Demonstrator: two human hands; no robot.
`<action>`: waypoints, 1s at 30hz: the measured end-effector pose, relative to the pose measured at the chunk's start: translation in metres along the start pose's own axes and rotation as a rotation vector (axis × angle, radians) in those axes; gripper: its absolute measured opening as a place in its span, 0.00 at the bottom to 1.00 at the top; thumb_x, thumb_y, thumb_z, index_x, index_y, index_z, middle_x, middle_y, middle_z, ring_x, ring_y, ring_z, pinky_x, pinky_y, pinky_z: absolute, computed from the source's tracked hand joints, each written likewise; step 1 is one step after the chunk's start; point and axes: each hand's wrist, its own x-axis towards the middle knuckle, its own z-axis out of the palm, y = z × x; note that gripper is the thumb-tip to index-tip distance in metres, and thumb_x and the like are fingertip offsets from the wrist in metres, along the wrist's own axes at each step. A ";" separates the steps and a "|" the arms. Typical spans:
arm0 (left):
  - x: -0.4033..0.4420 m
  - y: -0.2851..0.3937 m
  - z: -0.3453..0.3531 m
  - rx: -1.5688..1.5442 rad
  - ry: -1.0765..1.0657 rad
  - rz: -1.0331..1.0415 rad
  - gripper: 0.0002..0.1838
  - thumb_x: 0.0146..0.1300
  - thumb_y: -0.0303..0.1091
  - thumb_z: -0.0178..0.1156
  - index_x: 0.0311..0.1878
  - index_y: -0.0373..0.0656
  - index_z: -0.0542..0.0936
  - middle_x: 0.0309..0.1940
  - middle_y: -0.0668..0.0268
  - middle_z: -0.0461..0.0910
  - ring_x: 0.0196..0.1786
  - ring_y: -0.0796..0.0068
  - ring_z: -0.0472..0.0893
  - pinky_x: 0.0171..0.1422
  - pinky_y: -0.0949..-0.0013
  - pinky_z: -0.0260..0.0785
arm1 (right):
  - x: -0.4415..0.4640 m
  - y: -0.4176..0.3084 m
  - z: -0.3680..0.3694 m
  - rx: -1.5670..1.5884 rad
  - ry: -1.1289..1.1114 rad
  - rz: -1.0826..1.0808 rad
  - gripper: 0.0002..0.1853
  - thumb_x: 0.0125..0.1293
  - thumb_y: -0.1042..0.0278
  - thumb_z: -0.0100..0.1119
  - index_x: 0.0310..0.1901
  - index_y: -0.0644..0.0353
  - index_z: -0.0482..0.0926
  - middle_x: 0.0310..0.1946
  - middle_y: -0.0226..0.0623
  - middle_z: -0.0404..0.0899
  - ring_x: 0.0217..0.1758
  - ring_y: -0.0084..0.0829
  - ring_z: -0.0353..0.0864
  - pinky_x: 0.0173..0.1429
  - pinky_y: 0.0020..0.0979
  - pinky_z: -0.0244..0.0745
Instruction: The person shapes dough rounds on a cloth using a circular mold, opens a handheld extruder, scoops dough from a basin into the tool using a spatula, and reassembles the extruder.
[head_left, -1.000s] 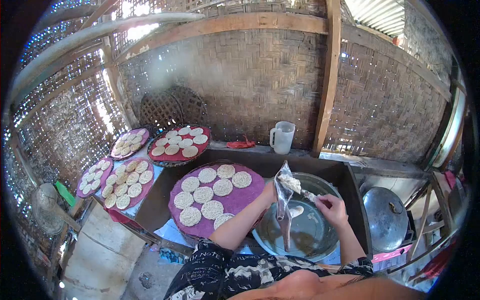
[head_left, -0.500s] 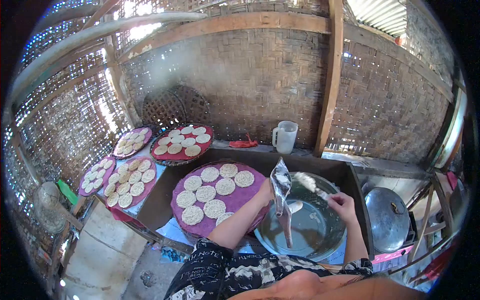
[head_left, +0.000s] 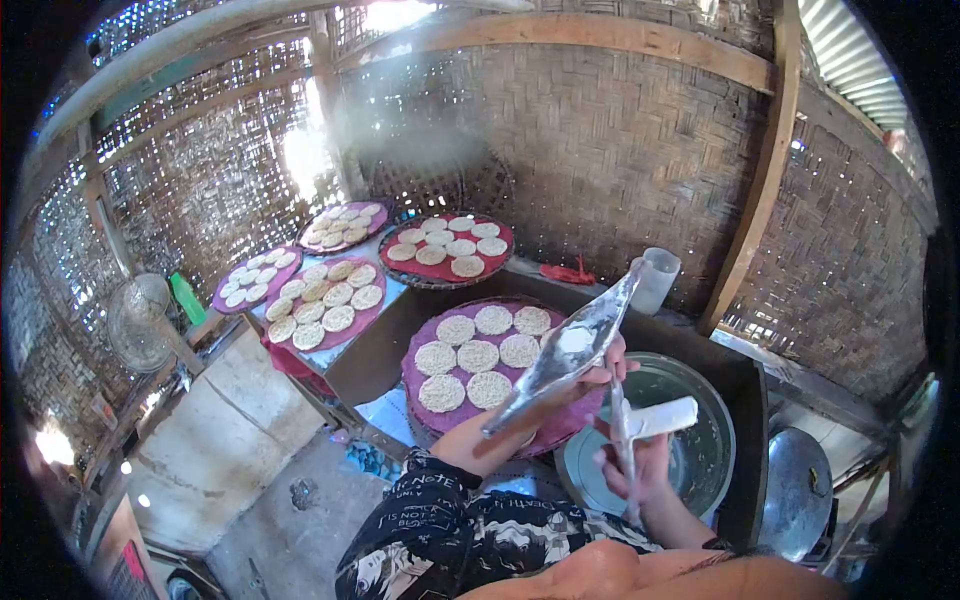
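My left hand (head_left: 607, 368) grips a long, silvery, pointed press half (head_left: 545, 375) whose middle hole is filled with white dough (head_left: 577, 341). This half is tilted above the purple cloth-covered tray (head_left: 418, 350), which carries several round, flat nests of pale dough strands (head_left: 478, 356). My right hand (head_left: 645, 470) has its fingers around the matching plunger half (head_left: 627, 450) of the press, and its white cylinder (head_left: 665, 418) points right. Below my right hand is a large grey-green basin (head_left: 725, 430), with dough smears inside.
Several more round trays with dough nests stand at the left, among them a red-lined one (head_left: 450, 273). A translucent jug (head_left: 655, 282) and a red cloth (head_left: 568, 271) sit on the back ledge. A domed metal lid (head_left: 797, 495) is at the right.
The view has turned left. My right hand no longer holds the dough-covered scoop and is now on the plunger half. The press halves, earlier together in my left hand, are raised and apart.
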 end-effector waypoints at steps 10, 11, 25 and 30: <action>-0.076 0.063 -0.026 1.025 -0.069 -0.344 0.36 0.37 0.34 0.72 0.54 0.39 0.70 0.54 0.59 0.71 0.55 0.70 0.72 0.62 0.66 0.61 | 0.011 -0.026 0.062 -0.688 0.034 -0.360 0.44 0.53 0.42 0.57 0.65 0.56 0.50 0.48 0.49 0.70 0.17 0.23 0.70 0.13 0.15 0.59; -0.079 0.058 -0.024 0.900 0.048 -0.317 0.32 0.37 0.32 0.72 0.50 0.38 0.74 0.49 0.60 0.75 0.52 0.71 0.74 0.60 0.67 0.63 | 0.015 -0.028 0.074 -0.783 0.074 -0.402 0.48 0.52 0.45 0.61 0.68 0.54 0.45 0.50 0.48 0.69 0.20 0.23 0.73 0.14 0.15 0.62; -0.097 0.059 -0.031 1.682 -0.055 -0.184 0.28 0.36 0.54 0.65 0.41 0.48 0.77 0.38 0.60 0.78 0.46 0.59 0.75 0.55 0.61 0.63 | 0.029 -0.001 0.097 -2.157 -0.153 -0.824 0.40 0.44 0.55 0.67 0.60 0.54 0.61 0.53 0.53 0.61 0.47 0.55 0.72 0.45 0.43 0.74; -0.102 0.051 -0.035 1.668 -0.010 0.007 0.23 0.37 0.49 0.64 0.36 0.45 0.78 0.36 0.58 0.78 0.42 0.57 0.76 0.52 0.60 0.65 | 0.047 0.015 0.090 -2.143 -0.125 -0.746 0.44 0.43 0.56 0.68 0.63 0.54 0.56 0.53 0.52 0.60 0.46 0.53 0.73 0.45 0.43 0.74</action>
